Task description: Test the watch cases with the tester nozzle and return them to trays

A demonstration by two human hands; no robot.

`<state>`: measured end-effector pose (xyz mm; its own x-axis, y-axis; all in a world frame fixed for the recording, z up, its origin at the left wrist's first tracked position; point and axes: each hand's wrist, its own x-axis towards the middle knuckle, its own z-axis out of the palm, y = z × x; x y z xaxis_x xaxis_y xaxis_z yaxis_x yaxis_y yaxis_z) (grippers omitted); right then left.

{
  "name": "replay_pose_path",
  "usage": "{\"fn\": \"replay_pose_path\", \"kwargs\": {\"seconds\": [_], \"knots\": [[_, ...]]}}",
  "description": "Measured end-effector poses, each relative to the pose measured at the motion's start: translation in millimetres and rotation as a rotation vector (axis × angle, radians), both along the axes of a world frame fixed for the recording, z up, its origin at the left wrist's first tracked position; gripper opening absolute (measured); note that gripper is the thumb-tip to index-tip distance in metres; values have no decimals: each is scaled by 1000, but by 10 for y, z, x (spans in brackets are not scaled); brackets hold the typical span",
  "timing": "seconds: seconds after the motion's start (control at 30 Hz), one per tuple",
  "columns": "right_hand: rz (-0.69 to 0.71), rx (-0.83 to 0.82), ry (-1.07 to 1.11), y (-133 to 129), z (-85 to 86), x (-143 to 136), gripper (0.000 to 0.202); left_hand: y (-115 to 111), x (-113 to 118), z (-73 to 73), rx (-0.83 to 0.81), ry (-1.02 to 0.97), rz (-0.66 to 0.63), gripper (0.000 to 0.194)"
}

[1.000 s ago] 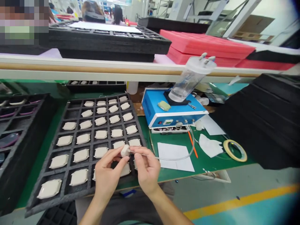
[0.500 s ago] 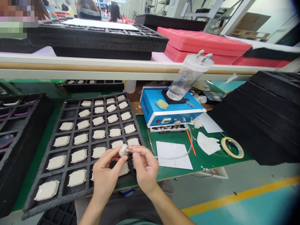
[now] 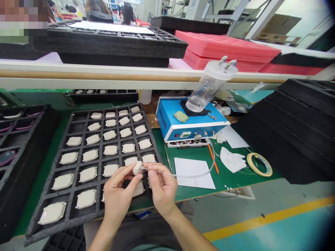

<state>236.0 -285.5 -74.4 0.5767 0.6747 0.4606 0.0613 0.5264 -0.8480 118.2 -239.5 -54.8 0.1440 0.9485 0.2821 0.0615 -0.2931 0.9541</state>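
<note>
Between thumb and fingers, my left hand [image 3: 119, 190] pinches a small cream plastic case [image 3: 138, 168], held on its edge over the near right part of the foam tray. My right hand [image 3: 162, 188] is closed on the end of a thin clear tube [image 3: 195, 175], whose tip meets the side of the case. That tube curves right and up to the front of a blue box-shaped machine [image 3: 192, 127]. Similar cream cases [image 3: 87, 174] lie one per pocket in the dark grey foam tray [image 3: 59, 218] under and left of my hands.
On the machine stand a clear cylinder [image 3: 206, 87] and a greenish case [image 3: 180, 116]. White paper [image 3: 193, 172], an orange stick [image 3: 213, 159] and a tape roll [image 3: 259, 164] lie rightward. Another black tray [image 3: 31, 139] is at left. A shelf edge [image 3: 104, 84] crosses behind.
</note>
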Motion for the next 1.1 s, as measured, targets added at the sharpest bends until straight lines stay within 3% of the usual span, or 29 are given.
{"fn": "replay_pose_path", "kwargs": {"seconds": [1.1], "knots": [[3,-38,22,-29,-57,-13,16,-11,-14,-4,11,11,-39,27]]}}
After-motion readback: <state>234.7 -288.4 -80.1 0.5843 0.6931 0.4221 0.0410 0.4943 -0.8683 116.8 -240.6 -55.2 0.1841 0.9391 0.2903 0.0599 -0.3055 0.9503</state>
